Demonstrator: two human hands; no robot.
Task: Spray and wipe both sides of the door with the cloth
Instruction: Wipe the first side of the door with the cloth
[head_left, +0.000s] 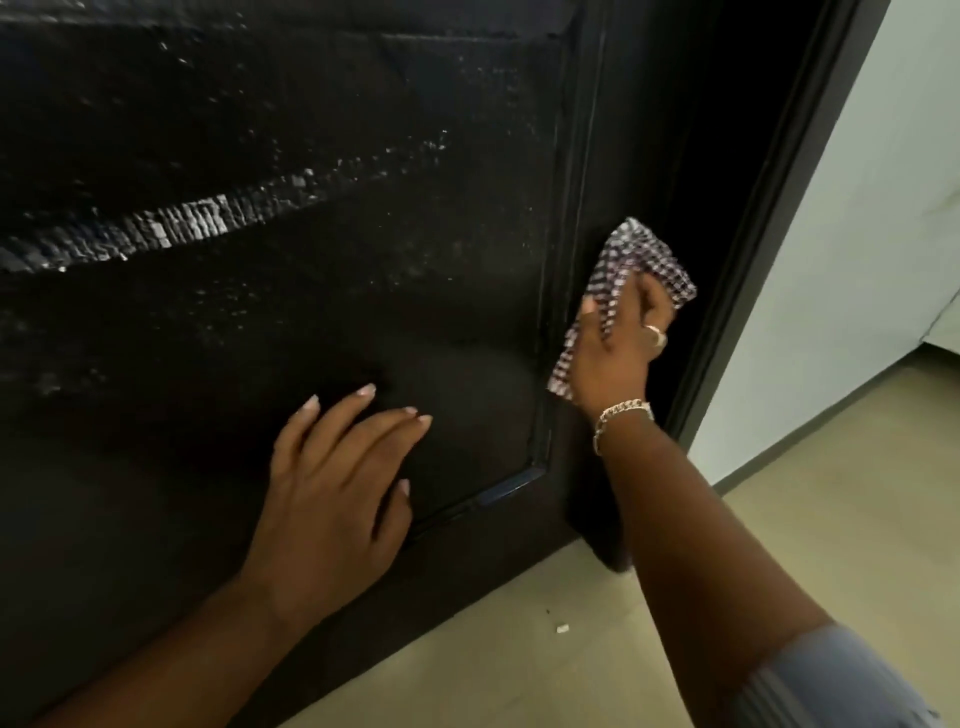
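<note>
Left hand (332, 483) flat, fingers straight and spread, palm pressed forward, forearm reaching in from lower left. Right hand (618, 348) raised higher, fingers curled in grip, ring and wrist bracelet showing, arm extended.

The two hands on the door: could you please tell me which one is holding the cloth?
The right hand, wearing a ring and bracelet, holds the checked cloth against the door near its edge. The left hand rests flat and empty on the lower panel.
</note>
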